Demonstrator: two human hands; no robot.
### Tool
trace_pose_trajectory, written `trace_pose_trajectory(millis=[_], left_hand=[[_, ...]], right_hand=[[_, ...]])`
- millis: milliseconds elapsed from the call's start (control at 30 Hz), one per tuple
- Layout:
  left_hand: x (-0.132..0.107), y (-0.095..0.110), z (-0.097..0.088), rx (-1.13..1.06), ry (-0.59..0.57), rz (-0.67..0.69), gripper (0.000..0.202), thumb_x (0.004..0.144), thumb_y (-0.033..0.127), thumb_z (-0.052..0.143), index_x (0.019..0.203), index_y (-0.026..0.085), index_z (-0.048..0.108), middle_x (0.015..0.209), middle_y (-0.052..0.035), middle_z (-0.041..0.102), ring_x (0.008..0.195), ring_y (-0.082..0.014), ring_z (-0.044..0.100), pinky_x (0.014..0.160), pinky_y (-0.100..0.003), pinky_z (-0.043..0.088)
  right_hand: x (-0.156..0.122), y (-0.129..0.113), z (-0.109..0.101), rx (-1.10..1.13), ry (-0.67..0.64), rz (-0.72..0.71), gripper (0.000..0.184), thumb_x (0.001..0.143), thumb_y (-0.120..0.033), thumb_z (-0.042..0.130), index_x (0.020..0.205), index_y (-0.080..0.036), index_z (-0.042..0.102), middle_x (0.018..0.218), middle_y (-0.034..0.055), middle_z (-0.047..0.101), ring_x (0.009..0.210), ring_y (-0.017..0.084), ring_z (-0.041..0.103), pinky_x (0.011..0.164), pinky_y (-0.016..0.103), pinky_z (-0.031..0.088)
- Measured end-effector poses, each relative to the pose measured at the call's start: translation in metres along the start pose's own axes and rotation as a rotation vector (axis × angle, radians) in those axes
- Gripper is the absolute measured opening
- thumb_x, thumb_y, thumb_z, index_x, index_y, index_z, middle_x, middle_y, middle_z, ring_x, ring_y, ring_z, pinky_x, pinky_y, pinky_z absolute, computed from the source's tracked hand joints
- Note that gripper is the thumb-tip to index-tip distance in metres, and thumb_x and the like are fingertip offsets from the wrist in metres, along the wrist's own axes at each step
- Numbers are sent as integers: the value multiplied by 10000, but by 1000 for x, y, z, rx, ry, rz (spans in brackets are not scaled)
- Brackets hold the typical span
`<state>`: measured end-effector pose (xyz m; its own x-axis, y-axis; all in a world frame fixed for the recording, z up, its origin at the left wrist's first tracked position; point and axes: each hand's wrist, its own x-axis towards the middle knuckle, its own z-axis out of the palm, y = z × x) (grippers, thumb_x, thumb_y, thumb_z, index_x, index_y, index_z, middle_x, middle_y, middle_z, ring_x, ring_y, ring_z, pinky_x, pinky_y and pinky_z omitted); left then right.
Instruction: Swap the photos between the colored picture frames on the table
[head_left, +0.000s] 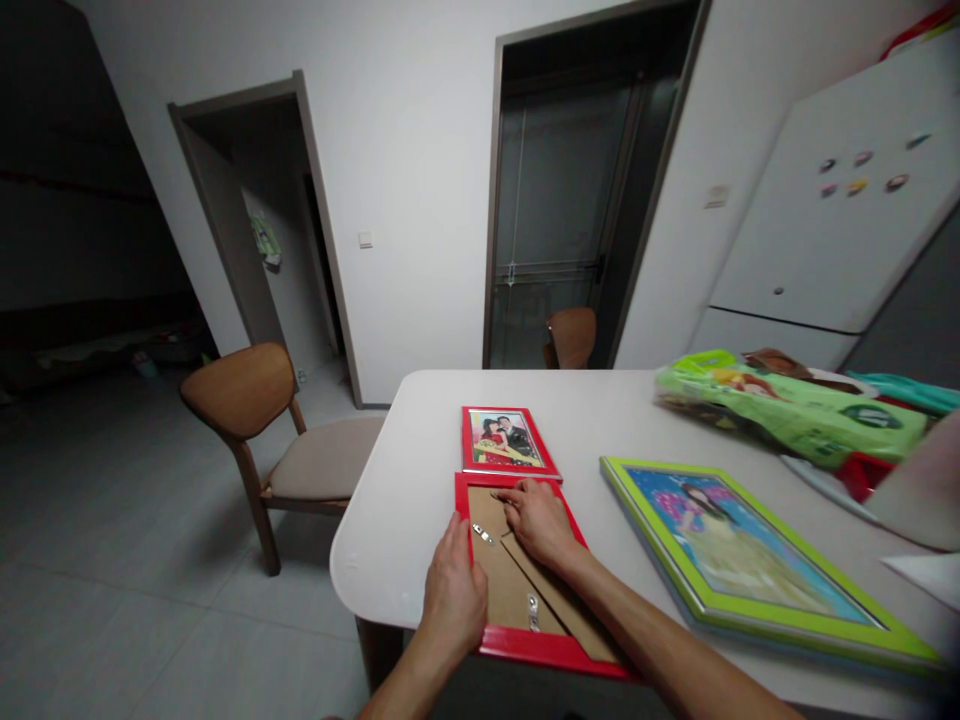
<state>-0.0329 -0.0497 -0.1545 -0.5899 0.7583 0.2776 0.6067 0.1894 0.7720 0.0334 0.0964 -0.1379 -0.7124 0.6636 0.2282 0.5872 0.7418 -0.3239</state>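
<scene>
A red picture frame (525, 650) lies face down on the table, its brown backing board (502, 590) showing with an upright strut. My left hand (455, 590) grips the frame's left side, fingers along the rim and thumb at the inner edge. Over the upper part of the board my right hand (538, 520) is bent, with thumb and index finger at a small metal clip (496, 495) near the top edge. Two more metal fittings, a left one (482, 534) and a lower one (533, 612), sit on the board. Part of the strut is hidden under my right forearm.
Beyond the frame lies another red picture frame (466, 440) with a couple's photo, face up. To the right are a larger green picture frame (720, 600) and a green package (795, 405). A wooden chair (322, 460) stands left of the white table (390, 540).
</scene>
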Motion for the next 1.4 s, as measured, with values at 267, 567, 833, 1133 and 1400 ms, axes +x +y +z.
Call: trace_pose_trajectory(millis=[267,567,833,1133,1400], left_hand=[[3,-2,2,99,-40,-3,511,675,90,392,1184,47,388,1258,-127,388,1159,-197,339,992,-281,237],[3,-3,2,100,-56,-7,514,679,101,394,1190,53,377,1276,-120,364,1174,-199,314,1000,-287,216],[4,-5,0,35,-63,-28,529,675,116,409,1199,58,368,1273,-119,367,1173,-189,312,999,-270,199],[8,10,-11,-226,-2,-84,425,642,223,511,1057,130,493,1151,-100,497,1084,-220,414,953,-314,259],[16,1,-43,-529,-1,-261,298,675,401,419,819,151,494,689,-22,623,602,-166,587,550,-261,456]], right_hand=[[-55,8,-47,290,-297,-311,296,655,-220,489,920,-216,620,1112,63,483,1011,188,439,878,301,318],[-78,4,-36,302,-255,-306,152,657,-255,524,716,-236,663,1110,54,499,1054,210,408,913,360,268],[-71,6,-34,113,-107,-98,367,648,-305,491,978,-167,574,912,94,565,846,192,509,740,283,371],[-61,-8,-55,82,-46,-54,341,621,-259,480,918,-161,614,844,88,579,803,186,518,713,259,378],[-62,-25,-69,254,19,-119,376,695,-364,453,1000,-171,559,938,82,564,835,179,524,730,273,395]])
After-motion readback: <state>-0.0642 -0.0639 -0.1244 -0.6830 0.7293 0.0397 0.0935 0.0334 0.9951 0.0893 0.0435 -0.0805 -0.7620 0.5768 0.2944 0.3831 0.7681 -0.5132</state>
